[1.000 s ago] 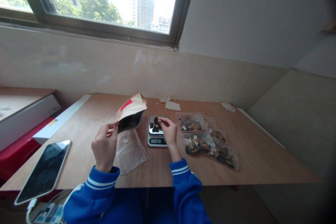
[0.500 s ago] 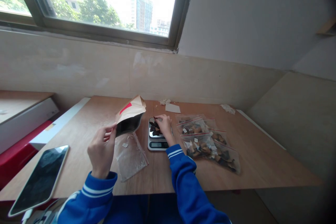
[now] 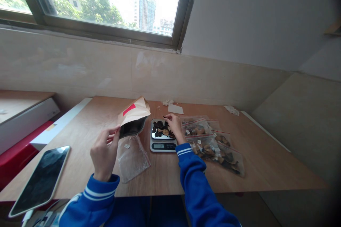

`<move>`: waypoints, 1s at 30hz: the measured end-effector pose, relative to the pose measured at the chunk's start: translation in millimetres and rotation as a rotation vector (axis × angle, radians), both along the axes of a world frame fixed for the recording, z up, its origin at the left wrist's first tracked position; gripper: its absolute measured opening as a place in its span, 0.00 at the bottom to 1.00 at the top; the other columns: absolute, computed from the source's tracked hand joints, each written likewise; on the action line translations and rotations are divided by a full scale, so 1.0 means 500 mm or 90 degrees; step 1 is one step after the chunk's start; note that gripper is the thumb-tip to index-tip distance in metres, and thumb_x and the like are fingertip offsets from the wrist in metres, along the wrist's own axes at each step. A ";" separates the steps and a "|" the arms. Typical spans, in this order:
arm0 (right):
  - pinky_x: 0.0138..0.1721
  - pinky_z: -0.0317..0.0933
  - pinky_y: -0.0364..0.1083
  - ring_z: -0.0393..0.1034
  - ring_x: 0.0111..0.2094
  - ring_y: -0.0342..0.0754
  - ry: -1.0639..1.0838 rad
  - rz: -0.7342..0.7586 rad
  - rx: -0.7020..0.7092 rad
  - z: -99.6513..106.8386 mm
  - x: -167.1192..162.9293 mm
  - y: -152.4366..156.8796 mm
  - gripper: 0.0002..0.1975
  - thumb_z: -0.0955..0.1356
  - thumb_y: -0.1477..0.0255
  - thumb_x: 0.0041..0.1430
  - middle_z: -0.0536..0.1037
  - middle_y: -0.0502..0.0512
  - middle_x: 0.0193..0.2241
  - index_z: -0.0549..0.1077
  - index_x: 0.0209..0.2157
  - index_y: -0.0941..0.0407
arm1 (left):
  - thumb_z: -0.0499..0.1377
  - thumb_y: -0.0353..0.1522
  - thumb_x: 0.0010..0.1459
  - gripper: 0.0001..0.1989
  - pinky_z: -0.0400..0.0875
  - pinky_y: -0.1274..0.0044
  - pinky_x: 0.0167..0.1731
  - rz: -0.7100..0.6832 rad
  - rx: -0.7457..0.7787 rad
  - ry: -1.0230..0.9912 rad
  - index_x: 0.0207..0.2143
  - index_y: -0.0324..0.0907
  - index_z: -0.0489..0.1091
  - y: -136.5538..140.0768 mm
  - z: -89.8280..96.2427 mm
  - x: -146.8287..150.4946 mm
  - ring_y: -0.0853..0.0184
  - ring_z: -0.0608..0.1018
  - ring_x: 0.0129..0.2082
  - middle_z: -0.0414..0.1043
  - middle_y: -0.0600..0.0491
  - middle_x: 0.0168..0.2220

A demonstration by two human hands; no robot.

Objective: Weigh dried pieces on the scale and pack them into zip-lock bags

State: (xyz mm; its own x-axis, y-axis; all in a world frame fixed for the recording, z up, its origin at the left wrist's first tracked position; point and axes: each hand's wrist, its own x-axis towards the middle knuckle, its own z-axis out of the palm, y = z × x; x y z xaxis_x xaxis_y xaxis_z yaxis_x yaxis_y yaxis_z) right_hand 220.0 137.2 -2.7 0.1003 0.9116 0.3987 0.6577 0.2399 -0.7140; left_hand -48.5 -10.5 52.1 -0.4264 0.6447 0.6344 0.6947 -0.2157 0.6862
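My left hand (image 3: pixel 105 154) grips the edge of a brown paper pouch (image 3: pixel 138 108) with a red patch. The pouch is tilted, its dark mouth gaping toward me. Over the right side of a small digital kitchen scale (image 3: pixel 154 150), my right hand (image 3: pixel 174 127) pinches a small dark dried piece (image 3: pixel 165 117) between thumb and fingers. More dark, curled dried slices (image 3: pixel 159 132), one with a tan centre, lie on the scale's shiny plate. The digits on its display are too small to read. A clear zip bag (image 3: pixel 133 165) lies flat below the pouch.
Several clear zip bags of dried slices (image 3: pixel 205 147) lie right of the scale. A tablet (image 3: pixel 39 181) with a cable plugged in rests at the left front edge. White card (image 3: pixel 175 109) and crumpled scraps (image 3: pixel 231 110) sit near the wall.
My right hand has shifted right across the scale, uncovering more of the slices and the display. The pouch in my left hand has moved slightly right.
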 end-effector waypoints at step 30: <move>0.37 0.68 0.48 0.74 0.37 0.53 -0.497 0.281 0.148 0.185 -0.189 -0.242 0.12 0.62 0.86 0.60 0.77 0.63 0.36 0.75 0.38 0.62 | 0.56 0.38 0.62 0.11 0.59 0.82 0.22 -0.017 -0.027 0.195 0.44 0.48 0.75 -0.013 0.018 0.033 0.72 0.77 0.27 0.76 0.55 0.35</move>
State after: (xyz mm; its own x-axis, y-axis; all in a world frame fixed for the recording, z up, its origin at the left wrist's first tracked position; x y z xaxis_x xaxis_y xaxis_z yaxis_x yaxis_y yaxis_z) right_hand 125.7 16.0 89.7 -0.6115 0.6913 0.3849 0.7466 0.6653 -0.0088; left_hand -32.1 -16.9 61.1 -0.2028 0.6818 0.7028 0.8651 -0.2115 0.4548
